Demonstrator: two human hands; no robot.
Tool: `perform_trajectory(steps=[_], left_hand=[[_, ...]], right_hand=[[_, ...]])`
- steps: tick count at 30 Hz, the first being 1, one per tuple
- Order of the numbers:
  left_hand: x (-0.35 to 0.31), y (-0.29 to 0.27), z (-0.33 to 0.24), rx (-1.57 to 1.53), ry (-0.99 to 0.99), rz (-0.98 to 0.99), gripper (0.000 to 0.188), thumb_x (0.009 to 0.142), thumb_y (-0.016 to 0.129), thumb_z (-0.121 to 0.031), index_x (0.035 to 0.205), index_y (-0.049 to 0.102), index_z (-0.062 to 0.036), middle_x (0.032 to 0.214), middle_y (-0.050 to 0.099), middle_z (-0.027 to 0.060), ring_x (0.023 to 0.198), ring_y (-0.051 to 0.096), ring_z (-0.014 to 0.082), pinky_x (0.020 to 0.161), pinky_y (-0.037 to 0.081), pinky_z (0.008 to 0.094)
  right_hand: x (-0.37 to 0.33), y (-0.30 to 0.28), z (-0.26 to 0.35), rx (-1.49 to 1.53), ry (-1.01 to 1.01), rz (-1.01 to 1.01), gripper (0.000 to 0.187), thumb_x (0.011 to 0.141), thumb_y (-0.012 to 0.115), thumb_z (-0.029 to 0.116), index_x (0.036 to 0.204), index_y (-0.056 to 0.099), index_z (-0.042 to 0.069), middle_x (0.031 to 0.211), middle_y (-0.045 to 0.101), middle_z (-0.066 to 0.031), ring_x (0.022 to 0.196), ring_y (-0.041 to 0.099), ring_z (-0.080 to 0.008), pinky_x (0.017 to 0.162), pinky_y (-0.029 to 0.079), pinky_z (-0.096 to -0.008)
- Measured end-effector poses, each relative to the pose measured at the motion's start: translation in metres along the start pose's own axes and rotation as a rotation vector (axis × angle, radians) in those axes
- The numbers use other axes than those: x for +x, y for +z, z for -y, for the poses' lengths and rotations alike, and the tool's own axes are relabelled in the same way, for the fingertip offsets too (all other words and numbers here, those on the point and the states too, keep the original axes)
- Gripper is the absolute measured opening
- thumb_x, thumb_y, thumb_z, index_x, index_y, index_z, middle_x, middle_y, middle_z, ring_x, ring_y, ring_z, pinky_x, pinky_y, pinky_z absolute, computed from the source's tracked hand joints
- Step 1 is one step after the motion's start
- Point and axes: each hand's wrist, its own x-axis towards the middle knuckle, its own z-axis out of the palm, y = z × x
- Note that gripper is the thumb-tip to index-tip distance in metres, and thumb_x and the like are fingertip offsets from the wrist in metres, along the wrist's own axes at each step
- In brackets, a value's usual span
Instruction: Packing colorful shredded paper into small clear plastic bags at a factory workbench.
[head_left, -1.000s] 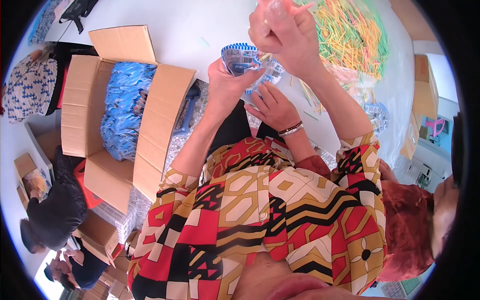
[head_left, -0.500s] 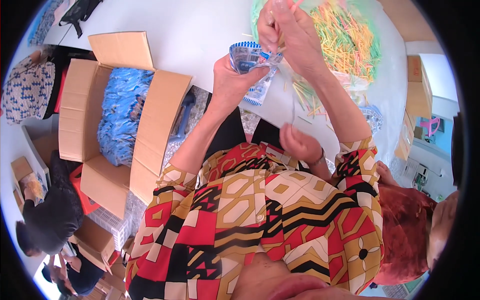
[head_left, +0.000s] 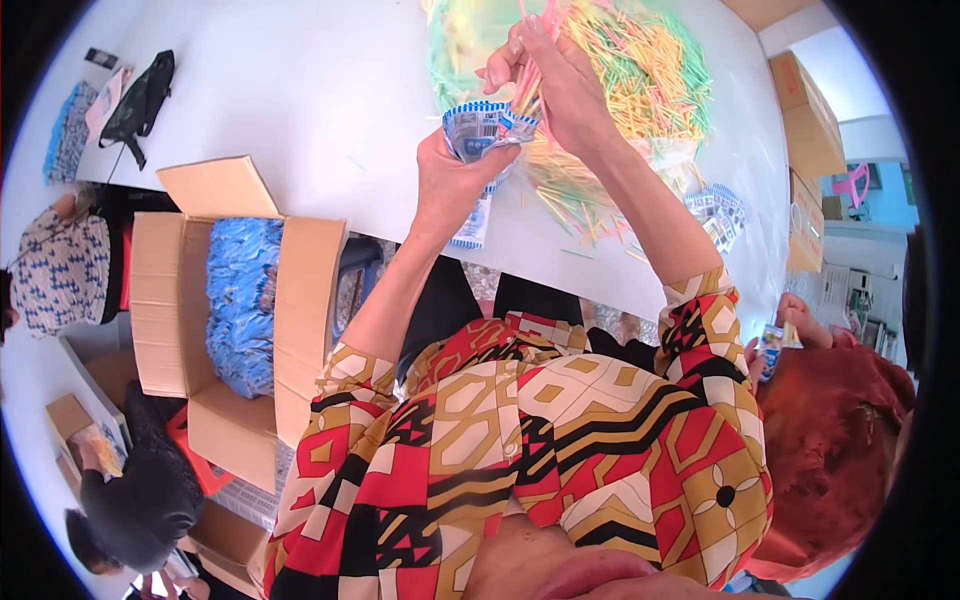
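Sticks [head_left: 640, 90] on table [head_left: 300, 90], box [head_left: 240, 310] left

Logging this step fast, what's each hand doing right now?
Left hand: closed around a small blue-edged packet, held open at the top.
Right hand: pinching thin coloured sticks at the packet's mouth.
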Motion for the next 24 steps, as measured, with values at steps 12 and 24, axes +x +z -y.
perform_trajectory(steps=[12, 24], left_hand=[[0.014, 0.030, 0.011, 0.049, -0.018, 0.052, 0.018, 0.075, 0.071, -0.006, 0.091, 0.065, -0.0016, 0.082, 0.066, 0.0017, 0.073, 0.058, 0.0062, 0.066, 0.047, 0.0226], [0.022, 0.048, 0.023, -0.017, -0.027, 0.142, 0.019, 0.075, 0.073, -0.007, 0.092, 0.065, -0.0025, 0.083, 0.066, 0.0018, 0.073, 0.059, 0.0074, 0.068, 0.048, 0.0231]], right_hand=[[-0.021, -0.023, 0.000, 0.066, -0.027, -0.293, 0.030, 0.095, 0.047, 0.029, 0.083, 0.053, 0.001, 0.074, 0.058, -0.0080, 0.069, 0.054, -0.0140, 0.066, 0.045, -0.0274], [-0.038, -0.066, -0.011, -0.354, -0.127, -0.025, 0.041, 0.096, 0.038, 0.040, 0.106, 0.060, 0.007, 0.124, 0.052, -0.0072, 0.109, 0.045, -0.0151, 0.099, 0.031, -0.0344]])
